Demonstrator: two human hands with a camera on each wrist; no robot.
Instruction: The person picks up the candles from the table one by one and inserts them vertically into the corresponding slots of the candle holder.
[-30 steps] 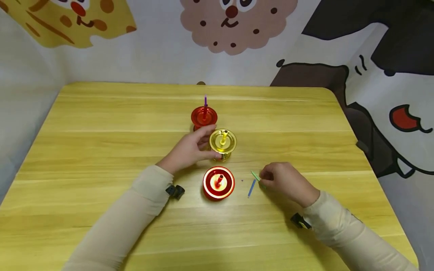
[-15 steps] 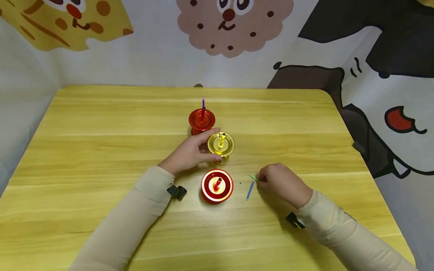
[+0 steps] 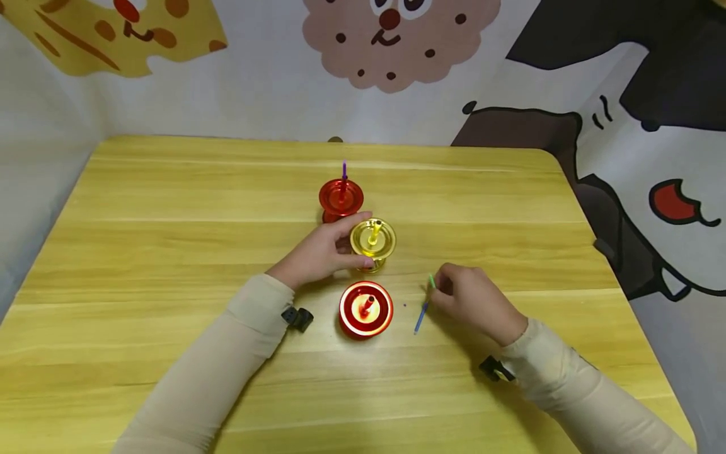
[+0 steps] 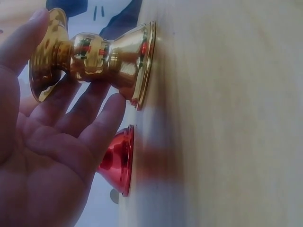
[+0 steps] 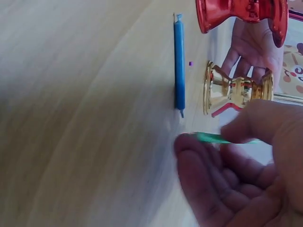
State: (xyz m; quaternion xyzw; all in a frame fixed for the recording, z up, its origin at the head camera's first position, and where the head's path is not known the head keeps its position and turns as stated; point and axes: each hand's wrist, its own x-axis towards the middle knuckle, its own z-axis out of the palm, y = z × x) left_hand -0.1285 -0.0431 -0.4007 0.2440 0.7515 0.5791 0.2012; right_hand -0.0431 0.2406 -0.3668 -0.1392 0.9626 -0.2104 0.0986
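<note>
My left hand [image 3: 317, 252] holds a gold candlestick [image 3: 372, 239] standing on the table, thumb on the near side and fingers behind. In the left wrist view the fingers lie around its stem [image 4: 90, 56] and the thumb is at its dish. Between thumb and fingertips, my right hand [image 3: 473, 299] pinches a thin green candle [image 5: 213, 137], raised just over the table. A blue candle [image 5: 179, 66] lies right beside that hand. Nearest me stands a red candlestick [image 3: 365, 328] with a bare central tube. Behind the gold one, another red candlestick [image 3: 340, 200] bears an upright purple candle [image 3: 344, 169].
A tiny purple bit [image 5: 191, 63] lies on the wooden table [image 3: 170, 227] by the blue candle. A cloth printed with cartoon figures [image 3: 272, 94] hangs behind the table's far edge. Small black devices are strapped to both sleeves.
My right hand has lifted the green candle from lying on the table and tipped it more upright. My left hand keeps its place at the gold candlestick.
</note>
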